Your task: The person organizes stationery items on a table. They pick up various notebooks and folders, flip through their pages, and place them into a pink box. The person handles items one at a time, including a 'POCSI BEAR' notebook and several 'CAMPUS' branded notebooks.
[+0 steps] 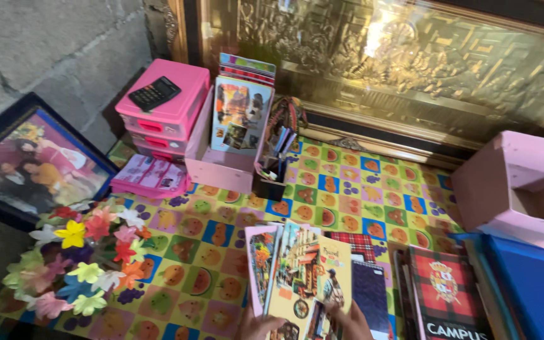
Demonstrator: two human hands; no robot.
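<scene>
Both my hands are at the bottom edge, holding a small stack of thin picture-covered notebooks (pixel 300 267) upright over the table. My left hand (pixel 256 327) grips the stack's lower left corner; only its fingers show. My right hand (pixel 349 321) holds the lower right side, its fingers on the front yellow cover. A dark blue notebook (pixel 371 293) lies flat just right of the stack. Behind it, a red tartan cover (pixel 355 242) peeks out.
A fruit-patterned tablecloth (pixel 347 195) covers the table. At the back stand a pink drawer unit (pixel 171 110) with a black calculator (pixel 154 93), a pink open box (pixel 221 167) holding books, and a pen holder (pixel 273 179). Paper flowers (pixel 86 258) lie left; a tartan notebook (pixel 445 293), blue folder (pixel 533 289) and pink box (pixel 517 189) right.
</scene>
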